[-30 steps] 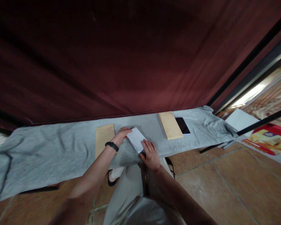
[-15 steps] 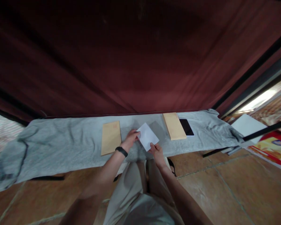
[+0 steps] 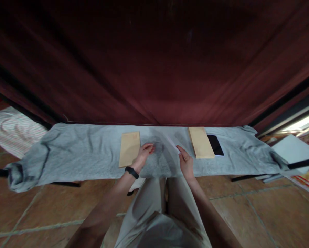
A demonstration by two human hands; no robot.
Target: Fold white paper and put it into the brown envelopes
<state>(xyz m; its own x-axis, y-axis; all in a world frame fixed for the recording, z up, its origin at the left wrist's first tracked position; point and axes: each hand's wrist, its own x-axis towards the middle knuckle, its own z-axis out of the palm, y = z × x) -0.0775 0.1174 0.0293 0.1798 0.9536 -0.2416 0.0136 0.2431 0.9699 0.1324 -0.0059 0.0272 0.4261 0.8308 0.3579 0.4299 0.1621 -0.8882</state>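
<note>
My right hand (image 3: 185, 161) pinches a white sheet of paper (image 3: 172, 142) at its near corner. The paper is turned nearly edge-on, so it shows as a thin pale strip above the grey cloth. Apart from the sheet, my left hand (image 3: 145, 152) is empty, its fingers loosely stretched toward the right. Just beside that hand a flat tan envelope (image 3: 129, 148) lies on the cloth. To the right of my right hand rests a thicker tan stack (image 3: 201, 142), seemingly of envelopes.
A dark-screened tablet or phone (image 3: 215, 144) lies against the stack's right side. Grey cloth (image 3: 77, 151) covers the long narrow surface. Behind it hangs a dark red curtain (image 3: 154, 86). Striped fabric (image 3: 15, 127) is at far left, a white board (image 3: 296, 151) at far right.
My left hand has let go of the white paper. My right hand has tilted the sheet from face-up to nearly edge-on. The view has shifted slightly left.
</note>
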